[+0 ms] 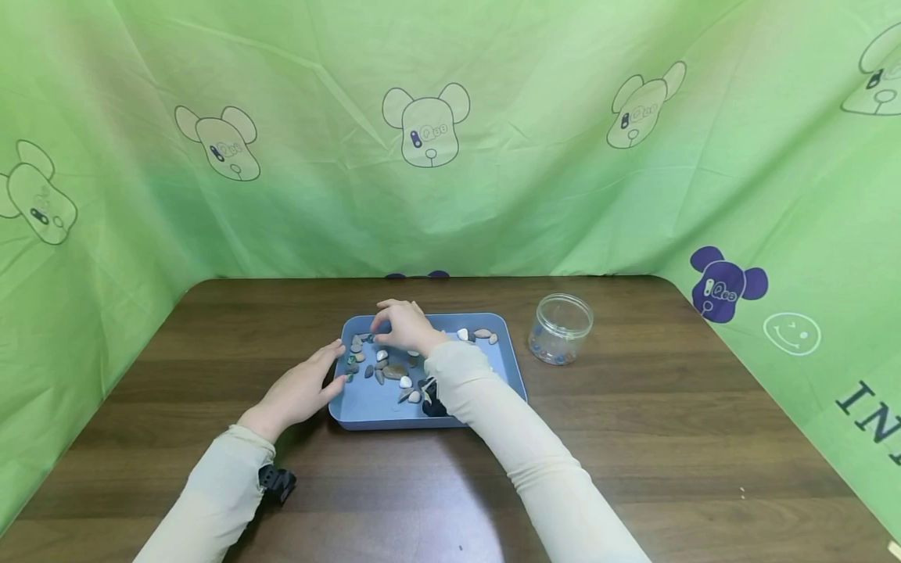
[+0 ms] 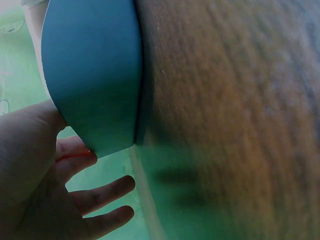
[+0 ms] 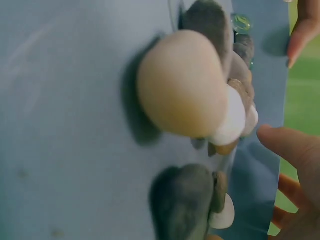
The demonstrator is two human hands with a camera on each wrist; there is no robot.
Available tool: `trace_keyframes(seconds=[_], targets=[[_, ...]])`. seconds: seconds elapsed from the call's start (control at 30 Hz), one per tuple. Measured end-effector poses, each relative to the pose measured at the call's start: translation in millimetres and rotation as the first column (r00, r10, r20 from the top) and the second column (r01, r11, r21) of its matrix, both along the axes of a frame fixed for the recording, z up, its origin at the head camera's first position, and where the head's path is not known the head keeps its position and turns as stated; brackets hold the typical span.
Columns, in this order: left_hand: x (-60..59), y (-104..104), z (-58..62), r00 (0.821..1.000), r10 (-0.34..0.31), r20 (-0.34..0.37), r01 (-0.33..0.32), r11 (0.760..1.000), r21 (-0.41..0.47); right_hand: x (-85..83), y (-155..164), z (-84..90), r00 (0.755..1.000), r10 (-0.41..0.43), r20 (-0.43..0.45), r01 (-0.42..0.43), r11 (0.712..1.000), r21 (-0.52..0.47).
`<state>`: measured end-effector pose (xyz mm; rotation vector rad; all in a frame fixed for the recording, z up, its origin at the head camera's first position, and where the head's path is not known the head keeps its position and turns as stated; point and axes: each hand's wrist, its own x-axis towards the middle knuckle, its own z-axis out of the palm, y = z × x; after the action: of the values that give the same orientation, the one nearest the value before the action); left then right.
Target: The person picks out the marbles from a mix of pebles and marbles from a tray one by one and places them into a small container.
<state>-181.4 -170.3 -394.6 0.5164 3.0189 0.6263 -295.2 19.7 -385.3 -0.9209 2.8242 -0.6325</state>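
Note:
In the head view my left hand [image 1: 299, 395] is at the left side of the blue tray [image 1: 383, 418], fingertips right at the rim. The left wrist view shows that hand with its fingers spread beside the tray's outer wall [image 2: 100, 75]. My right hand [image 1: 404, 327] reaches over the tray's far left part, thumb and fingers apart near a green glass bead [image 1: 370, 338]. Grey, tan and white pebbles [image 1: 394, 372] and green beads lie scattered in the tray. From the right wrist, a large cream pebble [image 3: 182, 82] looms close, with my thumb [image 3: 282, 142] beyond it.
A clear open jar [image 1: 561, 332] with a few small bluish and reddish pieces low inside stands right of the tray. A few pebbles [image 1: 482, 334] sit in the tray's far right corner. Green printed cloth [image 1: 429, 219] hangs behind the brown wooden table [image 1: 619, 438].

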Motion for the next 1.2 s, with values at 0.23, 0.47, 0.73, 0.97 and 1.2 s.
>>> trace_keyframes(seconds=[0.23, 0.47, 0.73, 0.97, 1.2], targets=[[0.5, 0, 0.5, 1.0, 0.004, 0.013, -0.004, 1.0, 0.0, -1.6, -4, -4.5, 0.999, -0.033, 0.001, 0.033, 0.998, 0.058], [0.9, 1, 1.7, 1.0, 0.001, 0.003, -0.001, 1.0, 0.008, 3.2, -6, -2.8, 0.998, -0.064, 0.008, 0.063, 0.993, 0.1], [1.2, 1, 0.9, 1.0, -0.006, -0.005, 0.006, 1.0, 0.012, 6.0, -4, -1.4, 0.999, -0.047, -0.012, 0.048, 0.993, 0.11], [0.8, 0, 0.1, 1.0, -0.007, -0.009, 0.007, 1.0, 0.011, 4.0, -1, 1.9, 1.0, -0.003, 0.003, 0.003, 1.0, 0.022], [0.5, 0, 0.4, 1.0, -0.006, -0.003, 0.006, 1.0, 0.007, 4.9, 3, 9.6, 1.0, 0.024, 0.012, -0.023, 0.999, -0.045]])
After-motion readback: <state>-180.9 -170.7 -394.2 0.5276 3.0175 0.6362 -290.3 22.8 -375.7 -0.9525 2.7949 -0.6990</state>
